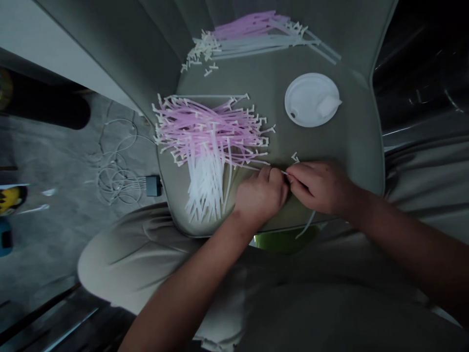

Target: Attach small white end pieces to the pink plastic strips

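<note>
Lying left of your grip, the pile of pink tubes [210, 117] looks done, ends fitted; beyond your grip, loose connectors [205, 46] and loose tubes [252, 27] seem not yet joined. Your left hand [262, 192] and right hand [322, 187] pinch a thin tube [284, 172] between them.

Tubes [205, 181]: smooth plastic, slight sheen. Connectors [205, 46]: plastic, matt-looking. Dish [302, 93]: smooth plastic, faint gloss. Chair [256, 76]: smooth, matt, leather-like. Trousers [124, 254]: matt creased cloth. Floor [66, 156]: mottled, concrete-like.
</note>
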`<state>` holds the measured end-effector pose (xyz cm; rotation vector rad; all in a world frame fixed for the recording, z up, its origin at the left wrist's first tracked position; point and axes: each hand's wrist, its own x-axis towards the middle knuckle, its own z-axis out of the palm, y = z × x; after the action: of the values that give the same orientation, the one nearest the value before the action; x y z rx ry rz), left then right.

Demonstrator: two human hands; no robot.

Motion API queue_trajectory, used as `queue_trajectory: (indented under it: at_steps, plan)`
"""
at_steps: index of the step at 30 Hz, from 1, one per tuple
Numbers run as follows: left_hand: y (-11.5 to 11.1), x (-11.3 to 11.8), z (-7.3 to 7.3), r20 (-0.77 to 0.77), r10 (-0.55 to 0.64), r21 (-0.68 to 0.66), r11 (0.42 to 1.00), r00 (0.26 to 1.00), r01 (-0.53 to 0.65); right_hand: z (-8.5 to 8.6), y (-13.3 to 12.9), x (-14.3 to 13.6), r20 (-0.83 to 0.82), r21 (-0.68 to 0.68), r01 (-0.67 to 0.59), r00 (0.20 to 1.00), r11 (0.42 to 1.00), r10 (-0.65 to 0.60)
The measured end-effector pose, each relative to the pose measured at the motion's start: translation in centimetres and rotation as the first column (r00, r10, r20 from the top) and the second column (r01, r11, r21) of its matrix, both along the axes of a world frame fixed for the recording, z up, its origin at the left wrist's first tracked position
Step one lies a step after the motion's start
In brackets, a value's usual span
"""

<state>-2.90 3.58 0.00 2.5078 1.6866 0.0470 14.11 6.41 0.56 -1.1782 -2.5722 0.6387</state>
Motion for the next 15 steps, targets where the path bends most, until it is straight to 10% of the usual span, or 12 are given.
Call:
queue_trajectory:
  at_steps: [15]
  plan:
    - [-0.15,0.09,-0.38,0.041,-0.004,0.022,1.0,0.999,0.003,0.19,-0.11,-0.47,-0.012,-0.11,0.055,0.998,0.992,-0.057]
